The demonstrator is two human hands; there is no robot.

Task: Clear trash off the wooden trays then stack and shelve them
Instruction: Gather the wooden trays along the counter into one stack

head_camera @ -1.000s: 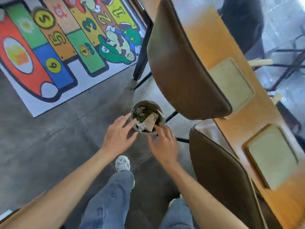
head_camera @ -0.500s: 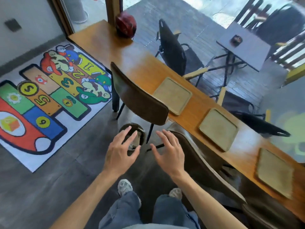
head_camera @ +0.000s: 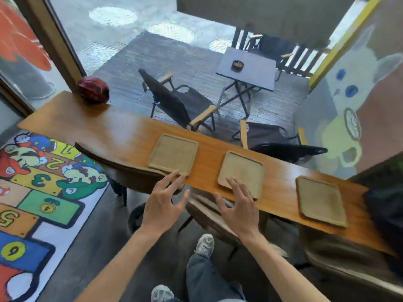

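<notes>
Three bare wooden trays lie in a row on the long wooden counter [head_camera: 113, 127]: the left tray [head_camera: 174, 152], the middle tray [head_camera: 243, 170] and the right tray [head_camera: 320, 200]. My left hand [head_camera: 162, 203] is open with fingers spread, its fingertips at the near edge of the left tray. My right hand [head_camera: 237, 207] is open too, fingers overlapping the near edge of the middle tray. Neither hand holds anything. The round bin [head_camera: 136, 216] on the floor is mostly hidden behind my left hand.
Brown chairs [head_camera: 122, 168] are tucked under the counter in front of me. A red helmet [head_camera: 93, 90] sits at the counter's far left end. A dark bag [head_camera: 386, 212] lies at the right end. A colourful play mat [head_camera: 37, 192] covers the floor at left.
My view rose from the bin on the floor to the counter. Both open hands lifted away from the bin and now reach the near edges of the left and middle trays.
</notes>
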